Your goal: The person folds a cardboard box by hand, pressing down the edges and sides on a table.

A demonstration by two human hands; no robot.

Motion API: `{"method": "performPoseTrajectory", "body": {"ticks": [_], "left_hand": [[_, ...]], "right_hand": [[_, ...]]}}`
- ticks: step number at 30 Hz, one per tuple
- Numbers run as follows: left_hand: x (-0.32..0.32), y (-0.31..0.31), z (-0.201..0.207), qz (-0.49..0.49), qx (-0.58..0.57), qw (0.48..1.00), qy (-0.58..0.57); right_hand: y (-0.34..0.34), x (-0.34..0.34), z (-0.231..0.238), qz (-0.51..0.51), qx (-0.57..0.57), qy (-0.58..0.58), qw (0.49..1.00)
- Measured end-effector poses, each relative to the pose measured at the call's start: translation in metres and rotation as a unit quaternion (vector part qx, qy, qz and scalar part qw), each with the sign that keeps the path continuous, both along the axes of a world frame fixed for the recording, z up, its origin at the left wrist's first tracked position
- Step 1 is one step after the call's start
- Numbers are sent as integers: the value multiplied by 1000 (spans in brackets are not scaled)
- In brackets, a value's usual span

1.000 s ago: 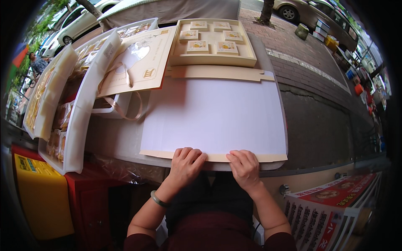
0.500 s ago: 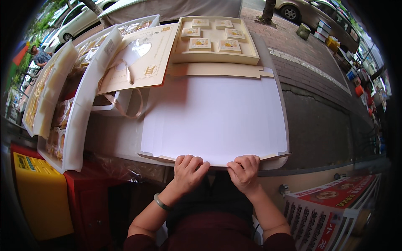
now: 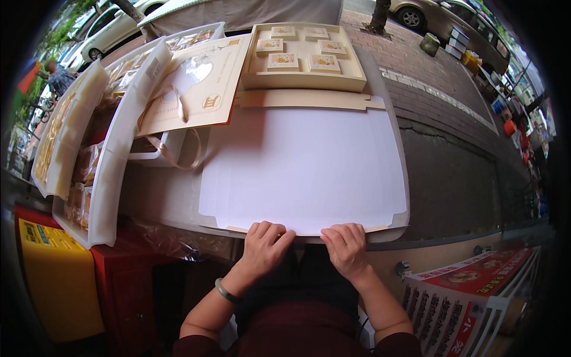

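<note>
Left hand (image 3: 264,248), right hand (image 3: 347,250) curled, pinching cardboard (image 3: 303,169) edge

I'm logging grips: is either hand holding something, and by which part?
The left hand and right hand both hold the white cardboard sheet by its near edge, one on each side of the edge's middle.

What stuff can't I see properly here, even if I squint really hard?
All in the head view:
- Parts of the white cardboard sheet's near edge: hidden by the left hand and right hand.
- Inside the white plastic bin: covered by the cream ribboned panel.
- Inside the six little boxes: they're closed.
- The brown car's roof: cut off by the top edge.
</note>
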State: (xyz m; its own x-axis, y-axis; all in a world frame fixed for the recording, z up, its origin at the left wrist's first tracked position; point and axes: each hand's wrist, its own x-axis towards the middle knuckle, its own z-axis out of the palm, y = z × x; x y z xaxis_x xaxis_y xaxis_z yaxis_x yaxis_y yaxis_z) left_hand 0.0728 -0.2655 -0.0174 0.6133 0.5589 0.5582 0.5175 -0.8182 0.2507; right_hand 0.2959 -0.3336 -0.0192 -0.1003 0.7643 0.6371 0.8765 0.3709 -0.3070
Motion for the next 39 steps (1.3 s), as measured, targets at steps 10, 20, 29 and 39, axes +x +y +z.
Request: {"method": "performPoseTrajectory", "body": {"ticks": [10, 20, 29, 39], "left_hand": [[11, 15, -7, 37, -40, 999, 0], [29, -14, -27, 76, -15, 997, 30], [-9, -26, -22, 70, -46, 988, 132], [-53, -32, -29, 171, -39, 974, 141]], "right_hand": [[24, 0, 2, -38, -40, 4, 998], [16, -27, -5, 0, -35, -16, 999], [-35, 34, -20, -42, -150, -83, 984], [-57, 64, -13, -138, -170, -105, 970]]}}
